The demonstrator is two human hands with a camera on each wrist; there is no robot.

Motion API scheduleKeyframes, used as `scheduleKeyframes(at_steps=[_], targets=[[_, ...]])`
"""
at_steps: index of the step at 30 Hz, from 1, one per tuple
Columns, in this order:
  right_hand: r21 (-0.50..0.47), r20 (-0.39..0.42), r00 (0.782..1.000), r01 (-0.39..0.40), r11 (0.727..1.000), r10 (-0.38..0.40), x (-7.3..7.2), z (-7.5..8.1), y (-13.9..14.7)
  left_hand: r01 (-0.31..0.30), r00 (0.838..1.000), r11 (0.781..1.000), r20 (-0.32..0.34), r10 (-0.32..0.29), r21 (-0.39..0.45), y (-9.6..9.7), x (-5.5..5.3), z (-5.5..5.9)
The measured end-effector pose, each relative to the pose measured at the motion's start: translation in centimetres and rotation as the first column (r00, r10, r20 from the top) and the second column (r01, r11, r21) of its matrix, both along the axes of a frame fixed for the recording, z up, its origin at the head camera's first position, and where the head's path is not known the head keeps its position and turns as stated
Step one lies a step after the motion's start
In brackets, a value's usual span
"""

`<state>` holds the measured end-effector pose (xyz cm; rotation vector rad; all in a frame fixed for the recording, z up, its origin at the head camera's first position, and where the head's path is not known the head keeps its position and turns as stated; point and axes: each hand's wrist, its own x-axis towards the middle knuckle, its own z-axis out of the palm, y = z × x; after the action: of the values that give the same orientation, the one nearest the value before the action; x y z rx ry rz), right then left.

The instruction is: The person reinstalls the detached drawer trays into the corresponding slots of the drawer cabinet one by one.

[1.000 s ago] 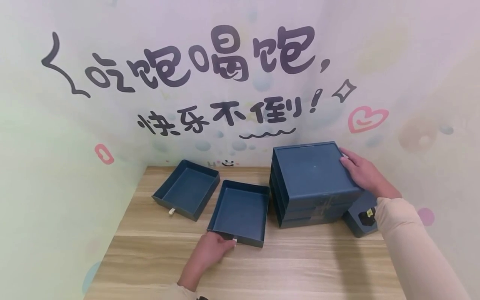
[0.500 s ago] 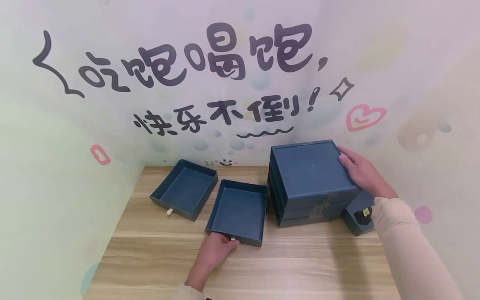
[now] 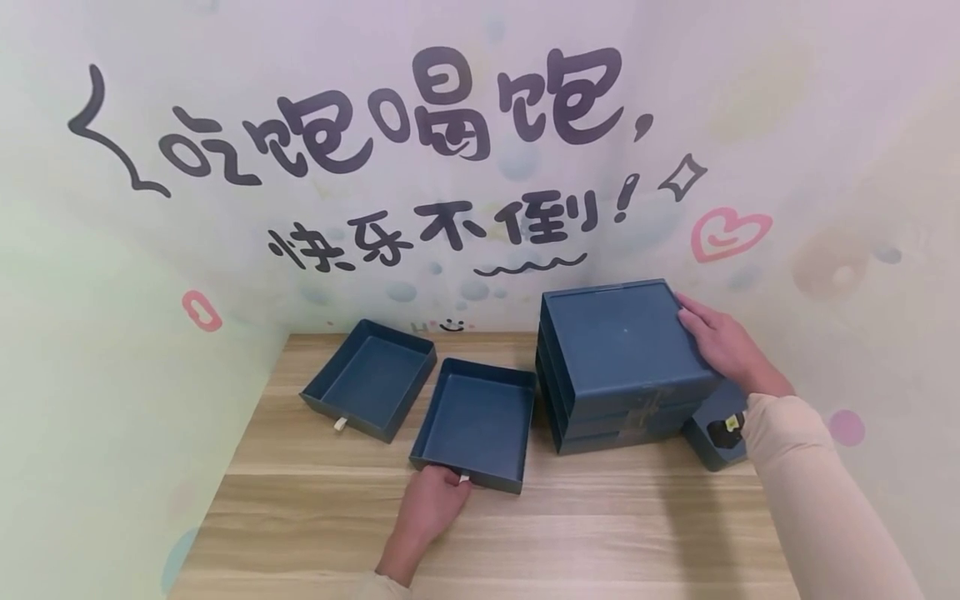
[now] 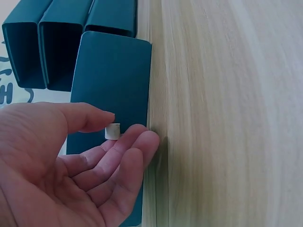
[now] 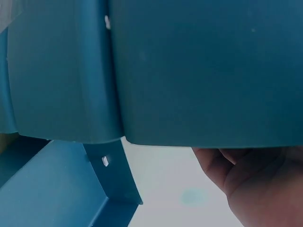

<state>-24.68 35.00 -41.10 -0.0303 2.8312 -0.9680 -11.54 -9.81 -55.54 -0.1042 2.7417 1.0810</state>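
In the head view my left hand point(image 3: 433, 502) is at the front of a shallow blue drawer point(image 3: 480, 421) lying on the table. In the left wrist view its thumb and curled fingers pinch the small white pull tab point(image 4: 112, 131) on the drawer's front. My right hand point(image 3: 723, 346) rests against the right side edge of a stacked blue drawer cabinet point(image 3: 626, 342), fingers extended along it. The cabinet hides most of those fingers in the right wrist view.
A second blue drawer point(image 3: 371, 379) with a white tab lies at the left. Right of the cabinet, partly behind my forearm, sits a blue container point(image 3: 708, 446) with a black object point(image 3: 725, 431) on it. The patterned wall point(image 3: 375, 292) stands behind the wooden table point(image 3: 315, 517).
The left thumb has shifted slightly left at the tab. The head view has moved a little. The drawers, the cabinet and the right hand keep their places.
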Motion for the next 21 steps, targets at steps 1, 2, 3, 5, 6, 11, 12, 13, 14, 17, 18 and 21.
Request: scheduleKeyframes(at_steps=[1, 2, 3, 5, 6, 11, 12, 13, 14, 17, 18, 21], targets=[[-0.003, 0.0, 1.0, -0.001, 1.0, 0.001, 0.0, 0.0, 0.0, -0.009, 1.0, 1.0, -0.002, 0.009, -0.006, 0.0, 0.0, -0.1], [-0.004, -0.002, 1.0, -0.002, 1.0, 0.002, 0.0, -0.1, 0.0, -0.018, 1.0, 1.0, -0.001, 0.018, -0.008, 0.0, 0.0, -0.1], [-0.006, -0.004, 1.0, -0.002, 1.0, 0.002, 0.0, -0.1, 0.0, -0.029, 1.0, 1.0, 0.008, 0.029, -0.01, 0.0, 0.0, -0.2], [-0.014, -0.005, 1.0, 0.0, 1.0, 0.0, -0.1, -0.1, 0.0, -0.049, 0.999, 0.999, 0.015, 0.05, -0.012, -0.1, 0.0, -0.3], [-0.017, -0.008, 1.0, 0.0, 1.0, 0.0, -0.1, -0.2, 0.0, -0.058, 0.998, 0.998, 0.02, 0.059, -0.012, -0.2, 0.0, -0.3], [-0.027, -0.016, 1.0, 0.004, 1.0, -0.004, -0.1, -0.1, 0.1, -0.078, 0.997, 0.997, 0.017, 0.078, -0.026, -0.4, -0.1, -0.5], [-0.027, -0.019, 1.0, 0.004, 1.0, -0.004, -0.1, -0.1, 0.1, -0.079, 0.997, 0.997, 0.019, 0.08, -0.026, -0.4, -0.1, -0.5], [-0.029, -0.019, 1.0, 0.006, 1.0, -0.006, -0.1, -0.1, 0.1, -0.077, 0.997, 0.997, 0.014, 0.078, -0.029, -0.5, -0.1, -0.5], [-0.03, -0.024, 1.0, 0.008, 1.0, -0.009, 0.0, -0.1, 0.1, -0.076, 0.997, 0.997, 0.009, 0.076, -0.027, -0.5, -0.2, -0.5], [-0.042, -0.019, 1.0, 0.015, 0.999, -0.016, 0.1, -0.1, 0.0, -0.074, 0.997, 0.997, -0.019, 0.073, -0.016, -0.5, -0.3, -0.7], [-0.046, -0.015, 1.0, 0.017, 0.999, -0.017, 0.1, 0.0, 0.0, -0.073, 0.997, 0.997, -0.036, 0.072, -0.014, -0.5, -0.3, -0.8], [-0.058, 0.004, 1.0, 0.021, 0.998, -0.021, 0.1, 0.0, 0.0, -0.076, 0.994, 0.997, -0.082, 0.074, -0.013, -0.6, -0.4, -1.2]])
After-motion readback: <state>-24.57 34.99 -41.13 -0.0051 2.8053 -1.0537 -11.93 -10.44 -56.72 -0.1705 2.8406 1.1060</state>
